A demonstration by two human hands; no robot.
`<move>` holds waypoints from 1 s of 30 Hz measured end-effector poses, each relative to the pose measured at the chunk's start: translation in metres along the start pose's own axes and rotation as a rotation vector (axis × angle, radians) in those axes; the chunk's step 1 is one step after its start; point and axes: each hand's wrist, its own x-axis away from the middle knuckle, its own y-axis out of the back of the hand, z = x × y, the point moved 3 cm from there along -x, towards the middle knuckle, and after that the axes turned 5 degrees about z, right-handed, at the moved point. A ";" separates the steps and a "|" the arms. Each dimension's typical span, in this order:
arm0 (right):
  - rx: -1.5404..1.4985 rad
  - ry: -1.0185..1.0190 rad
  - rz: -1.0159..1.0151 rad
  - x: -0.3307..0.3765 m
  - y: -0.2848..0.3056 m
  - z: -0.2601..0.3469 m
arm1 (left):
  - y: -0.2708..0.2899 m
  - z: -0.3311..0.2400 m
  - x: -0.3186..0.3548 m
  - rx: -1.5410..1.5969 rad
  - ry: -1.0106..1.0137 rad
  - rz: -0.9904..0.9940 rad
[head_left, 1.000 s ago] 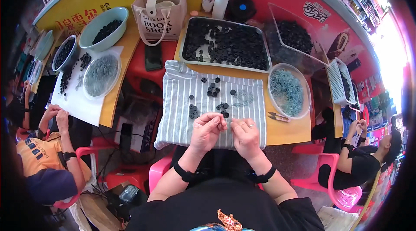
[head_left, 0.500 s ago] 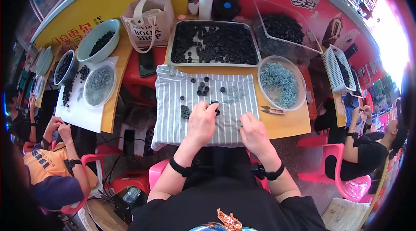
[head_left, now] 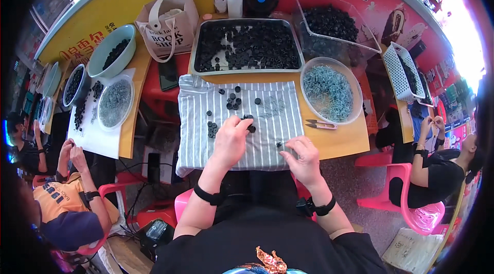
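My left hand [head_left: 231, 138] is over the grey-and-white striped cloth [head_left: 198, 156]. Its closed fingertips pinch a small black round part, mostly covered by the fingers. Just below those fingertips lies another black round part [head_left: 251, 129]. To the right, my right hand [head_left: 304, 160] has its thumb and forefinger apart. A tiny black piece [head_left: 279, 145] sits on the cloth by those fingertips. Farther up the cloth are a loose cluster of black round parts [head_left: 233, 102] and a scatter of thin greyish pins or screws [head_left: 272, 105]. A tight black group [head_left: 212, 130] lies left of my left hand.
A metal tray [head_left: 246, 72] of black parts stands behind the cloth. At right are a round tub [head_left: 355, 114] of greyish metal pieces, thread snips [head_left: 321, 124] and a clear bin [head_left: 329, 40]. A bag [head_left: 170, 24] stands back left. People work at both sides.
My right hand has lifted and turned, its thumb and forefinger parting, and the tiny black piece now shows beside them. My left hand stays at the black parts. The whole view has shifted slightly.
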 end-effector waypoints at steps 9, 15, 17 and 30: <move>0.308 0.163 0.005 -0.010 -0.022 0.015 | 0.003 0.005 0.002 -0.022 0.016 -0.004; 0.243 0.138 -0.015 -0.011 -0.022 0.011 | 0.011 -0.009 0.018 -0.215 -0.017 0.156; 0.241 0.127 -0.019 -0.012 -0.023 0.013 | 0.012 -0.011 0.018 -0.042 -0.006 0.127; 0.007 -0.021 -0.110 -0.003 -0.028 0.001 | 0.003 -0.007 0.018 0.135 -0.048 0.023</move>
